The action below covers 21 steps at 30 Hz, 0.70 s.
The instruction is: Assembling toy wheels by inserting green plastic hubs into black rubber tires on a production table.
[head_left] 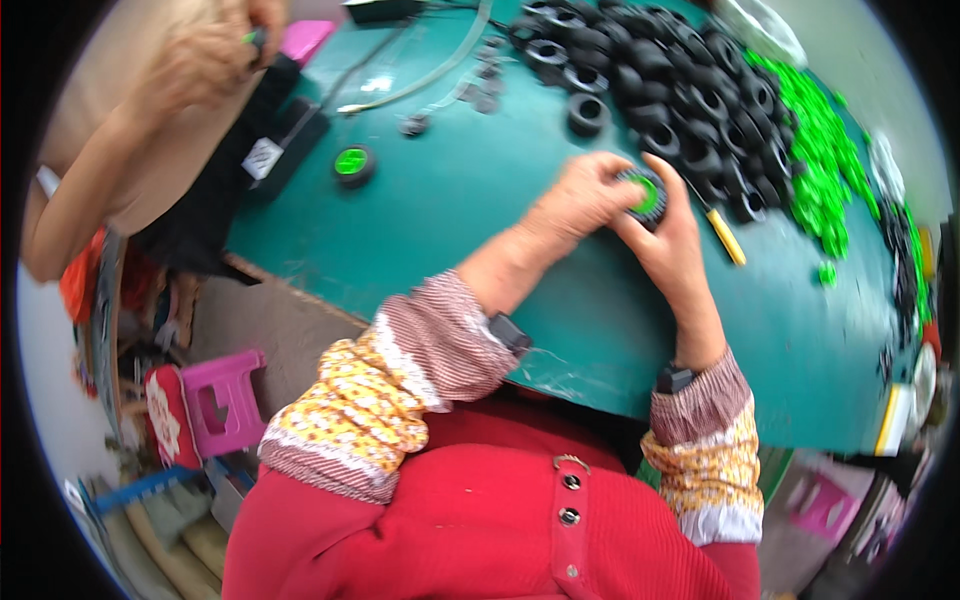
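Note:
Between both hands, over the green table, is a small toy wheel [648, 194] with a black treaded tyre and a bright green hub. My left hand [590, 195] presses its thumb and fingers at the hub and the near rim. On the other side my right hand [672, 235] grips the tyre, with thumb below and fingers along its edge. Just right of that hand lies a tool with a yellow handle [726, 237] and a thin shaft. A single loose black tyre [587, 115] rests beyond the hands, beside the tyre pile.
A heap of black tyres [660, 80] fills the far side of the green table [480, 240]. Green hubs [815, 150] are piled to its right. A wheel with a green hub [353, 165] lies at left, near a co-worker's hands [215, 50]. A pink stool [225, 400] stands on the floor.

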### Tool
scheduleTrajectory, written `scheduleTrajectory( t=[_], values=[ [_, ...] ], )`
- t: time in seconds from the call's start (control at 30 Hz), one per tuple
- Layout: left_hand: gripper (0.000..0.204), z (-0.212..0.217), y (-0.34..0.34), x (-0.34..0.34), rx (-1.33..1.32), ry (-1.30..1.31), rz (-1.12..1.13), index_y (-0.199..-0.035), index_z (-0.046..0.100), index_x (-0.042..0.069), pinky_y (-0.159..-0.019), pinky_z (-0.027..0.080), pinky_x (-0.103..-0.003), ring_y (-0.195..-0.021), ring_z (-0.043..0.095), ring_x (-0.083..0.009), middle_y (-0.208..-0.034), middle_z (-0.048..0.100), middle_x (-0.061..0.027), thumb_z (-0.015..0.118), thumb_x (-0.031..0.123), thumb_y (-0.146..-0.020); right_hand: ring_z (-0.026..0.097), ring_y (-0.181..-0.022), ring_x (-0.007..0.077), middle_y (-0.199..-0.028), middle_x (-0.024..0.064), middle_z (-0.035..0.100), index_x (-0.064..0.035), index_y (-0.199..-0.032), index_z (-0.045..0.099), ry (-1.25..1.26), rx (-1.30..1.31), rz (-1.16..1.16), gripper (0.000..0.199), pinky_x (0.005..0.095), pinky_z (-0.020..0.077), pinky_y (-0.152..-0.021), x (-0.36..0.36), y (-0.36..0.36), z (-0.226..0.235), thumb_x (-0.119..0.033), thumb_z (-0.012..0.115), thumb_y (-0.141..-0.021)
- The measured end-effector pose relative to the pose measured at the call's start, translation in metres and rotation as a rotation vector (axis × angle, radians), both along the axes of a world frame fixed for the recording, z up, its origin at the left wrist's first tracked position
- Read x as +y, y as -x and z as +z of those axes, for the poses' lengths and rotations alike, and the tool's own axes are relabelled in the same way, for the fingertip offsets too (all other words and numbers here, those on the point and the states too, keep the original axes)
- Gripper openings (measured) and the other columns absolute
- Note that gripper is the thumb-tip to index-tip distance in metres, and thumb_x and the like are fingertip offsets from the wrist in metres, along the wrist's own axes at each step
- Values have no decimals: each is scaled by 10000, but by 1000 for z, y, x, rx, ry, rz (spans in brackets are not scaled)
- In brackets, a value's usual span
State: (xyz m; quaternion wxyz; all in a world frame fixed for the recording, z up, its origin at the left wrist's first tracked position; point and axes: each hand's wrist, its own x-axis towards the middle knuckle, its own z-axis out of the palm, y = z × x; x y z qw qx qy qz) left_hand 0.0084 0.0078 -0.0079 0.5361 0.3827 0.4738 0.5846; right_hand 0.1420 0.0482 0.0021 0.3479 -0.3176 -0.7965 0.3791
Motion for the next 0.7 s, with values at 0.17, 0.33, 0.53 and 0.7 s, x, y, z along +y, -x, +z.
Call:
scheduleTrajectory(
  t=[0.17,0.33,0.53,0.7],
  values=[
    [261,7,2,1,-276,42,-46,-1011,535,17,-647,487,-219,-762,582,-110,-883,591,-42,490,232,-869,560,-853,128,-932,70,581,-26,-1105,485,268,217,66,560,253,463,-752,9,-9,-4,-220,744,-649],
    [230,5,0,1,-295,39,-57,-931,569,21,-547,465,-167,-610,539,-55,-758,575,-15,516,232,-857,557,-837,105,-923,62,580,-7,-1083,503,402,265,66,552,235,468,-740,9,-14,-4,-219,756,-641],
    [218,7,2,1,-262,41,-46,-960,567,3,-564,475,-176,-624,549,-59,-764,585,-23,544,184,-840,554,-819,94,-898,57,587,-2,-1063,520,323,258,92,529,226,471,-716,8,-16,-4,-209,763,-641],
    [240,9,6,-1,-191,22,-46,-989,565,10,-570,467,-192,-619,543,-73,-773,588,-21,555,193,-834,552,-745,87,-831,59,579,6,-1034,528,363,290,101,500,216,468,-651,6,-14,-3,-258,740,-667]
  ],
)
